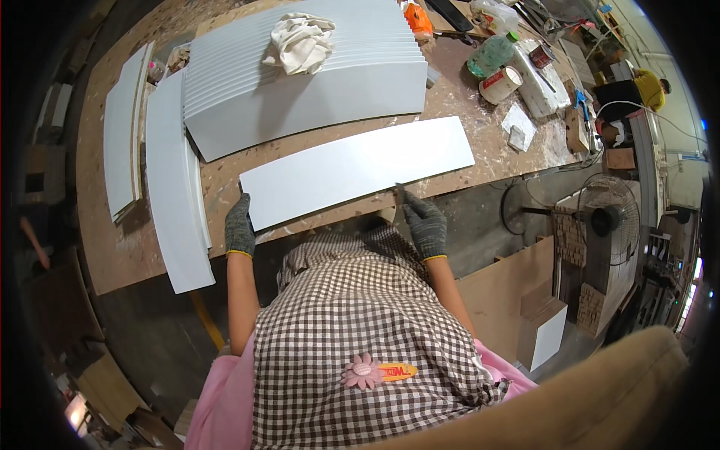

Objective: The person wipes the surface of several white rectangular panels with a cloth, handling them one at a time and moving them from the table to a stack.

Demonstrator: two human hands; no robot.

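Observation:
A long white board (360,166) lies aslant across the near part of the workbench, its near edge close to the table's edge. My left hand (240,227), in a grey knit glove with a yellow cuff, is closed on the board's near left corner, the thumb by its end. My right hand (426,225), gloved alike, is at the near long edge, right of the middle. Its fingers are drawn together, with a small dark tip against the edge; what they hold is not clear.
Behind the board stands a large stack of white panels (300,101) with a crumpled white cloth (300,43) on top. More long panels (174,187) lie at left. A green bottle (491,56) and a tub (500,85) stand at right, beyond which is a fan (606,221).

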